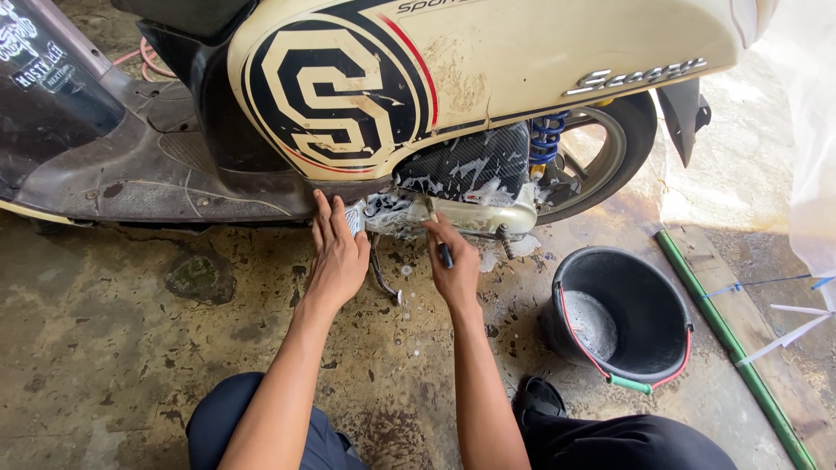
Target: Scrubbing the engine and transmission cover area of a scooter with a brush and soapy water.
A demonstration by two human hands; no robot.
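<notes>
The left hand [338,252] lies flat and open under the scooter [488,61] to lean, while the right hand [453,261] grips a brush [438,237] against its soapy engine [461,187], bucket [623,318] near

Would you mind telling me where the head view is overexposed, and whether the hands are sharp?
In the head view, daylight washes out the translucent sheet at right; the left hand, the right hand and its brush are sharp; the scooter bows slightly from wide-angle distortion.
</notes>
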